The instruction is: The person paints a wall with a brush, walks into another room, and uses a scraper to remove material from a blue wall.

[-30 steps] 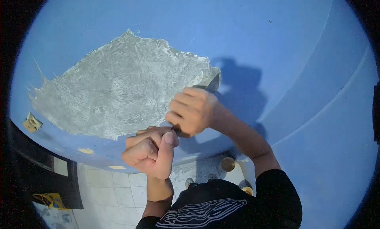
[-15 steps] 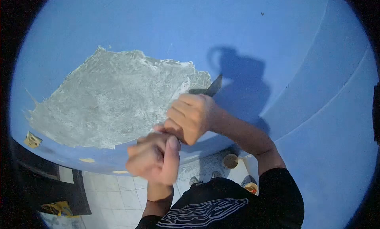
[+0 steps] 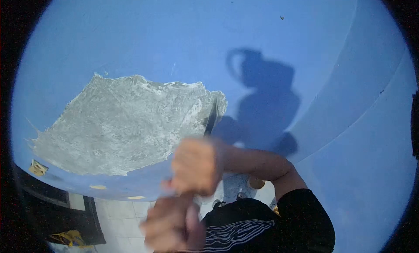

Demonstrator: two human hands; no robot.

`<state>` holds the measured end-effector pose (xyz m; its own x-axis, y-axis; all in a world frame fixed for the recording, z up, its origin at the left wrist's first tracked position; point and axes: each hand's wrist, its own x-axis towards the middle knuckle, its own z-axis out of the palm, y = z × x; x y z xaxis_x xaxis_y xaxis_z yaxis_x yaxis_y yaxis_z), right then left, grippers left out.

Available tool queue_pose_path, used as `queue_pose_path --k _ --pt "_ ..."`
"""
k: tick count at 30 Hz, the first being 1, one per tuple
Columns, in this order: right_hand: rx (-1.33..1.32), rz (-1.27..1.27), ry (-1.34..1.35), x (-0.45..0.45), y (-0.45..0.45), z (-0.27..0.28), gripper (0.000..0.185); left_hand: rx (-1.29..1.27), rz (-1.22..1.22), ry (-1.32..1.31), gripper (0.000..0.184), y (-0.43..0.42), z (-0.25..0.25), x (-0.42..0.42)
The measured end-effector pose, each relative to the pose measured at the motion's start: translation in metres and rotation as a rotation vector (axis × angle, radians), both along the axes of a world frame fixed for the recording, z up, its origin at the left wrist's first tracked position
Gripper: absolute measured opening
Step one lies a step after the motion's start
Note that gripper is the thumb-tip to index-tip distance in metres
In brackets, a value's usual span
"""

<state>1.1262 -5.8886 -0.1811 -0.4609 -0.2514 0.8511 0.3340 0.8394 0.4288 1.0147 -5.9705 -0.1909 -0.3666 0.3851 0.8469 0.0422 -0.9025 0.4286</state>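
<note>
My right hand (image 3: 196, 165), blurred by motion, is a fist around a scraper (image 3: 211, 117). Its dark, narrow metal blade points up and lies over the right end of a rough grey patch (image 3: 122, 122) on the blue wall (image 3: 174, 30). The handle is hidden in my grip. Directly below and in line with it, my left hand (image 3: 174, 224) is also closed, apparently around the lower end of the same tool. Motion smears its fingers too. A ragged whitish rim borders the patch where blue paint surrounds it.
A corner runs down the wall's right side, and a dark shadow falls beside the blade. Below are pale floor tiles (image 3: 118, 216), a round container (image 3: 256, 183) near my feet, and a dark frame with a yellow crumpled item (image 3: 70, 237). A small tan box (image 3: 38, 167) sits on the wall at left.
Both hands have moved down and slightly apart from the patch's upper edge. The blade has shifted left and stands more upright. The patch appears lower in view.
</note>
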Motion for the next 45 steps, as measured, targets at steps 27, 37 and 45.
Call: queue_pose_path --k 27,37,45 --pt "0.010 -0.188 -0.038 -0.001 0.000 0.006 0.023 -0.085 -0.148 0.063 0.032 0.014 0.034 -0.006" --pt "-0.017 -0.180 -0.175 -0.003 -0.009 -0.001 0.024 -0.153 0.113 0.600 0.034 0.007 0.049 -0.026" --pt "-0.492 0.077 -0.148 0.001 0.005 -0.030 0.046 -0.241 0.086 0.594 0.009 0.016 0.053 -0.016"
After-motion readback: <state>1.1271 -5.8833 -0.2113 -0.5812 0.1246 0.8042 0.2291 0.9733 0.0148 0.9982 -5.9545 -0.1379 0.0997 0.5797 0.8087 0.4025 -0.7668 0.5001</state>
